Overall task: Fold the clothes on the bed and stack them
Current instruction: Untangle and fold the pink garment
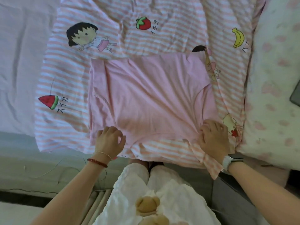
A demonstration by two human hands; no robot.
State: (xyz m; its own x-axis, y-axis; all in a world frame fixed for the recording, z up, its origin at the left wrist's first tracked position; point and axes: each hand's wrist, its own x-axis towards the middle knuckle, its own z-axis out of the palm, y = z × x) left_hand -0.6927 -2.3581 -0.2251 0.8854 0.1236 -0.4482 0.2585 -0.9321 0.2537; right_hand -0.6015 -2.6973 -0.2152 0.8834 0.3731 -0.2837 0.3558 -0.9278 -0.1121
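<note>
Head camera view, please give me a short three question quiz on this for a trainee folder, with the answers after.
1. True or false: both hands, the left hand and the right hand, are at the near edge of the plain pink cotton garment.
2. Which wrist wears the white smartwatch: A left, B right?
3. What does the pink garment lie on?

Key
1. True. The right hand bunches the fabric at the near right corner; the left hand's fingers curl at the near left edge.
2. B. The left wrist carries a red bead bracelet.
3. The pink and white striped cartoon-print bedcover, spread flat with some wrinkles.
</note>
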